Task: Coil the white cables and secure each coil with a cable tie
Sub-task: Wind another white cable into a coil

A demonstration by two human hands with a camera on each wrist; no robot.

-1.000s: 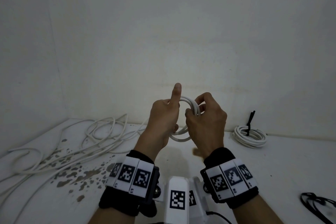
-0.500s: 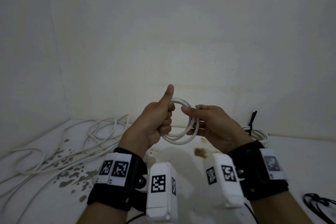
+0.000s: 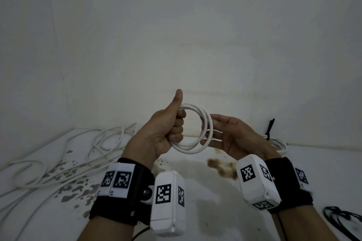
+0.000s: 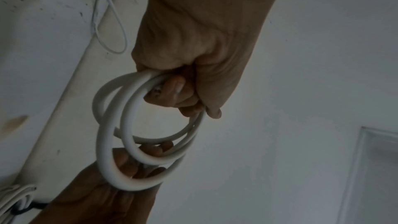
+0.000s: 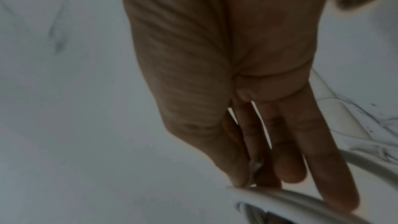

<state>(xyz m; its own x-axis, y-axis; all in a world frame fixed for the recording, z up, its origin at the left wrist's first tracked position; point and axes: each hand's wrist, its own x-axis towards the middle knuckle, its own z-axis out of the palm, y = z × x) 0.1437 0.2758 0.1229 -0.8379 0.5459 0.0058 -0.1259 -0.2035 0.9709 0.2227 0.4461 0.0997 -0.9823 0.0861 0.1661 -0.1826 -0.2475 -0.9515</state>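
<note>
I hold a small coil of white cable (image 3: 193, 149) in the air above the table, with a few loops. My left hand (image 3: 176, 125) grips its left side in a fist with the thumb pointing up; in the left wrist view the left hand (image 4: 183, 91) has a cut cable end showing at the fingers. My right hand (image 3: 215, 129) pinches the coil's right side, thumb in front and straight fingers behind. The left wrist view shows the coil (image 4: 103, 151) lying across the right hand (image 4: 129, 168). In the blurred right wrist view the right hand (image 5: 269, 168) touches the cable (image 5: 290, 198) at its fingertips.
A tied white coil (image 3: 278, 143) with an upright black cable tie (image 3: 271, 125) lies at the back right. Loose white cables (image 3: 109, 137) sprawl over the left of the stained white table (image 3: 215, 201). Black ties or cable (image 3: 340, 215) lie at the right edge. Walls close the back and left.
My right hand has turned from gripping over the coil, knuckles up, to palm up with fingers stretched out. The coil has swung round and now shows as an open ring.
</note>
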